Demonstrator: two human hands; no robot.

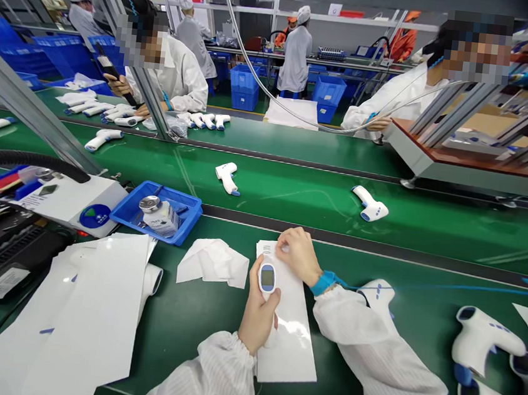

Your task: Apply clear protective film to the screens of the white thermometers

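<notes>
My left hand (255, 316) is closed around a white forehead thermometer (267, 278), its small grey screen facing up at me. Beneath it lies a long glossy white sheet (293, 345), with small printed marks at its far end. Over that far end is my right hand (300, 255), thumb and fingers pinched together; whatever is between the fingertips is too small to make out. A blue wrist strap (325, 282) with a cord circles my right wrist. Beside my right forearm rests another thermometer (378, 297), partly covered by the sleeve.
Crumpled white paper (213, 261) and a blue tray (180, 229) holding a metal-capped bottle lie to the left, near stacked white sheets (91, 311). More thermometers (485, 340) sit at right. A green conveyor belt (287, 194) carries several others; co-workers sit across it.
</notes>
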